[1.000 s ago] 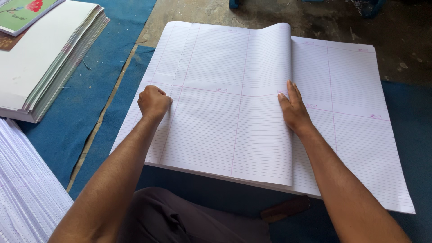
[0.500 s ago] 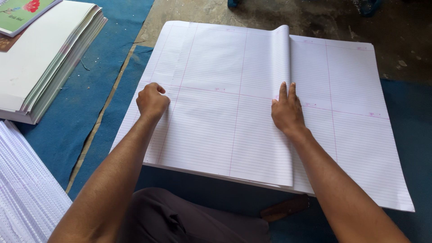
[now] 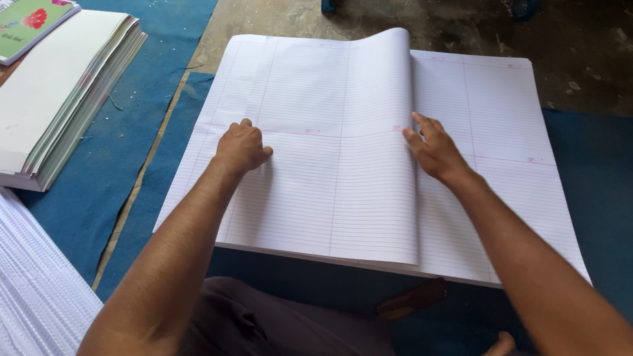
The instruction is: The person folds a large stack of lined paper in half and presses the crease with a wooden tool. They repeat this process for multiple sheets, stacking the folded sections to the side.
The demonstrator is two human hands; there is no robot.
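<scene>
A big stack of ruled white sheets [image 3: 330,198] lies on the floor in front of me. The top sheet [image 3: 369,86] is folded over from the right, and its fold stands up in a curve at the far end. My left hand [image 3: 242,148] is closed in a loose fist and presses on the left half of the sheet. My right hand [image 3: 434,150] lies flat on the folded edge near the middle, fingers spread. Neither hand grips anything.
A thick pile of white paper [image 3: 53,99] with a green printed cover [image 3: 33,20] sits at the far left on a blue mat [image 3: 132,132]. More white ruled sheets [image 3: 33,290] lie at the near left. Bare concrete floor [image 3: 494,26] is beyond the stack.
The fold of the top sheet has shifted slightly left and flattened lower. My right hand has slid along the folded edge; my left hand has stayed put.
</scene>
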